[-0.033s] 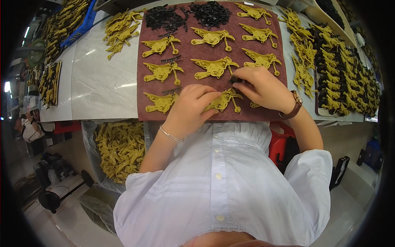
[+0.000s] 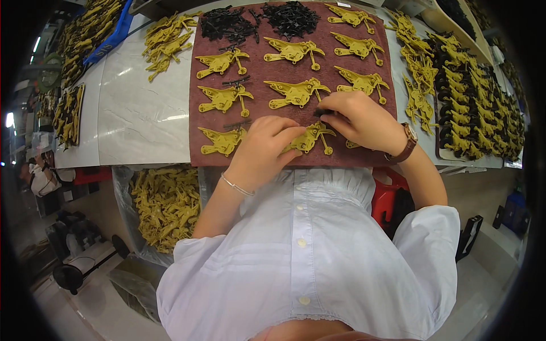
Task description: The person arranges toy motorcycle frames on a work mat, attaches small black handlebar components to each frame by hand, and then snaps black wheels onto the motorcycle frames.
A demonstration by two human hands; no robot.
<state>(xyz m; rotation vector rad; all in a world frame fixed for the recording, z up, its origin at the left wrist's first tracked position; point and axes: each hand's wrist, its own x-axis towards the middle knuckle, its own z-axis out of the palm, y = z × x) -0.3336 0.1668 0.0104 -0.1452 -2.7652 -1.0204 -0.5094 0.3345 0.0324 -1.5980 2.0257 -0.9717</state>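
Observation:
My left hand (image 2: 259, 148) presses its thumb and fingers on a yellow plastic part (image 2: 313, 138) at the near edge of a maroon cloth (image 2: 257, 71). Just above that part, my right hand (image 2: 364, 122) pinches a small black piece (image 2: 323, 110) between thumb and fingertips. Its exact shape is partly hidden. More yellow parts (image 2: 296, 92) of the same kind lie in rows on the cloth, some with thin black pieces (image 2: 236, 81) beside them. Both hands cover portions of the nearest row.
Two heaps of black pieces (image 2: 227, 24) lie at the cloth's far edge. Yellow parts (image 2: 168, 42) are piled on the pale table (image 2: 145, 122). At right stands a tray of yellow-and-black parts (image 2: 475, 105). A bag of yellow parts (image 2: 165, 210) sits below the table's edge.
My right hand, with the black piece, has shifted very slightly to the left. My left hand and the yellow part look unmoved.

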